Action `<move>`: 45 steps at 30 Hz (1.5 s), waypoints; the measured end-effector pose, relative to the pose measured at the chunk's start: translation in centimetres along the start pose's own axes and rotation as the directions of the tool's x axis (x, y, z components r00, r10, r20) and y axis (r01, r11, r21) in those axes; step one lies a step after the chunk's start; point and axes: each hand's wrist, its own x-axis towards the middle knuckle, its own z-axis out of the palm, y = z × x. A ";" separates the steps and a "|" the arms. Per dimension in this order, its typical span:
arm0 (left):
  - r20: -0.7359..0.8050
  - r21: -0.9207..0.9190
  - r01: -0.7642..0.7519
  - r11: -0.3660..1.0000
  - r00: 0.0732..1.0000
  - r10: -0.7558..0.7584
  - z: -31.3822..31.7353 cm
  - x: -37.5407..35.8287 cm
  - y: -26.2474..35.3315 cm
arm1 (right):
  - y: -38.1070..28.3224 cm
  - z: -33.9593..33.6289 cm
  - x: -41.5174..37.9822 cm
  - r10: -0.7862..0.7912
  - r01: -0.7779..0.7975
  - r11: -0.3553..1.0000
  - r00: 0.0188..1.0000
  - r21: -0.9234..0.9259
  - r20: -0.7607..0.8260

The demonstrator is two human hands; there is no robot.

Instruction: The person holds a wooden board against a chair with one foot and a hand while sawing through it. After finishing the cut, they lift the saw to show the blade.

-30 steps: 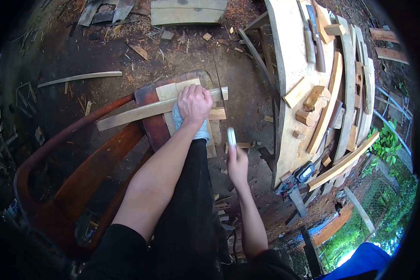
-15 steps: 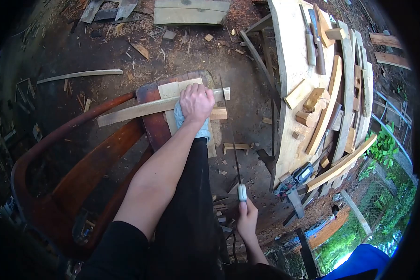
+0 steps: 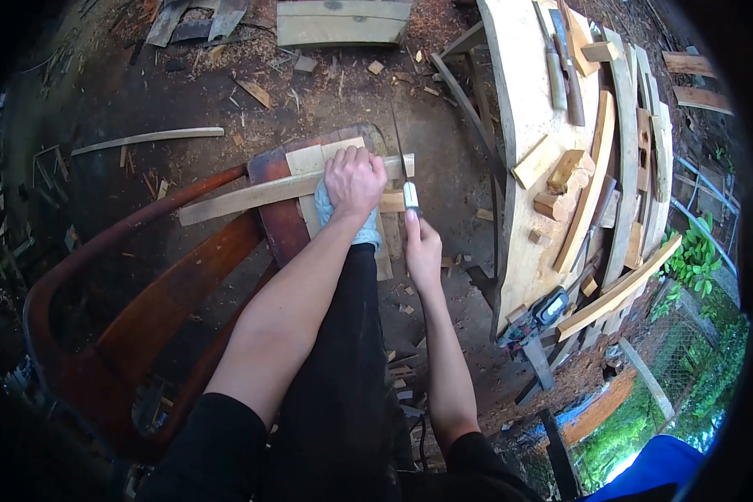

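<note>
My left hand [image 3: 354, 180] is closed over a long, slightly curved wooden strip [image 3: 259, 194], pressing it down near its right end. Beneath the strip are pale boards [image 3: 308, 159] on a reddish-brown wooden chair [image 3: 280, 226]. My foot, in a light blue covering [image 3: 365, 233], rests beside that hand on the boards. A handsaw [image 3: 400, 144] with a pale handle is gripped in my right hand [image 3: 424, 249]. Its narrow blade crosses the strip close to the right end, and the handle is now just below the strip. A short wood block [image 3: 391, 202] shows under the strip.
To the right stands a workbench [image 3: 514, 92] bearing chisel-like tools [image 3: 555, 79], wood blocks [image 3: 571, 171], curved strips [image 3: 591, 188] and a dark power tool [image 3: 535, 318]. A thick plank [image 3: 343, 23] lies at the back. Offcuts and shavings litter the ground.
My right hand has pushed the saw forward, away from my body, bringing its handle up close to the strip. My left hand stays on the strip.
</note>
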 end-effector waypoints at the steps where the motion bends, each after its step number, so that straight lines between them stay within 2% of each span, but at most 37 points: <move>1: -0.002 0.002 -0.005 1.000 1.000 0.005 -0.1 0.1 -0.2 | -0.3 -0.5 -2.0 0.021 -0.021 1.000 1.000 -0.001 0.021; 3: -0.001 0.012 -0.003 1.000 1.000 0.003 0.0 0.0 0.0 | 0.8 -2.3 -8.8 -0.114 0.114 0.993 0.993 -0.005 -0.013; 5: 0.004 0.004 -0.001 1.000 1.000 0.001 0.1 0.0 0.1 | 1.3 -6.0 -17.3 -0.094 0.098 0.989 0.995 -0.112 0.040; 6: 0.012 0.008 -0.005 1.000 1.000 0.005 0.0 0.0 0.0 | 0.5 -7.9 -21.0 0.030 -0.026 0.998 0.997 -0.061 0.073; 8: 0.003 0.009 -0.008 1.000 1.000 0.008 -0.1 0.1 -0.2 | -0.6 -10.3 -25.2 0.057 -0.056 0.998 0.997 -0.010 0.055; 11: -0.013 -0.013 -0.023 1.000 1.000 0.022 0.3 -0.1 0.2 | -2.2 -11.3 -23.9 0.152 -0.153 0.988 0.981 -0.005 0.117; 14: -0.008 0.002 -0.005 1.000 1.000 0.006 0.1 -0.1 -0.2 | -1.1 -8.5 -19.5 0.048 -0.043 0.997 0.996 -0.063 0.077; 17: -0.001 0.003 -0.005 1.000 1.000 0.005 0.1 0.0 -0.1 | -0.7 -6.5 -16.8 0.026 -0.022 0.996 0.999 -0.083 0.042; 27: 0.015 -0.007 -0.002 1.000 1.000 0.002 -0.1 0.0 -0.1 | -0.3 -7.1 -16.7 0.094 -0.091 0.995 0.994 -0.049 0.063; 45: -0.003 -0.016 -0.012 1.000 1.000 0.012 0.0 0.0 -0.2 | -2.6 -7.0 -16.9 0.038 -0.036 0.997 0.999 -0.070 0.028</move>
